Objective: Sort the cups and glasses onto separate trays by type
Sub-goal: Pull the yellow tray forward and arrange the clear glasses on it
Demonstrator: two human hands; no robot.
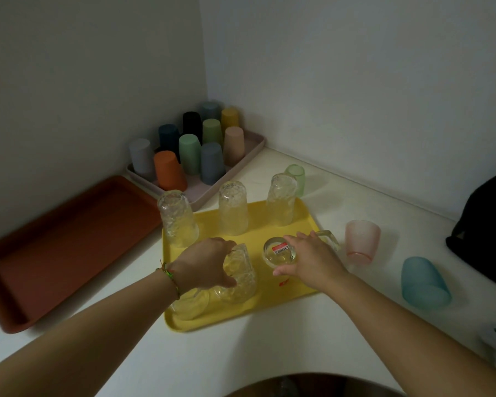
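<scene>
Your left hand (205,263) is wrapped around a textured clear glass (239,275) at the near middle of the yellow tray (307,222), fingers closed on its side. Your right hand (312,260) is curled over a clear mug (281,252) set upside down just right of it, thumb on the near side; its handle (328,239) sticks out to the far right past your fingers. A red barcode sticker shows on the mug's upturned base.

By the look of it you are seating these two pieces on the clear-glass tray. Three more textured glasses (232,209) stand upside down along the tray's far edge, and another clear piece (189,306) sits at the near left corner, half hidden by your wrist.

The opaque coloured cups (189,151) are already grouped on the pink tray (255,141) in the far corner. The brown tray (69,233) at left holds nothing.

Next, let go of both pieces, then reach for the frosted ones still on the counter (269,353): a green glass (297,176) beyond the tray, a pink glass (361,242) to its right, and a blue glass (423,283) tipped over on the near right. They probably belong on the brown tray. Carry them over the clear glasses rather than between them, since those stand close together.
</scene>
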